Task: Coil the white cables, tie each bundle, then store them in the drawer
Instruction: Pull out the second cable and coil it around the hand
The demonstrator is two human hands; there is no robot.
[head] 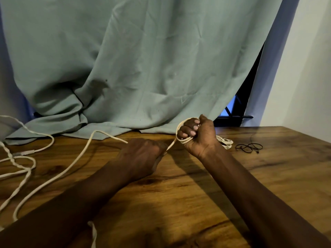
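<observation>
- Forearms point(268, 203) are stretched in low over the wooden table point(197, 212), nearest of all.
- Far left, slack white cable point(111, 136) is sprawled in loose loops across the tabletop.
- Left hand point(141, 156): fingers are curled round the cable, and a short taut run is led rightward.
- Right hand point(197, 135): a closed fist is made, with several turns wound round it. Even tension is wanted, each turn laid beside the last.
- Just beyond, a coiled bundle point(224, 141) is seen, then black ties point(249, 147) lying ready; no drawer is visible.
</observation>
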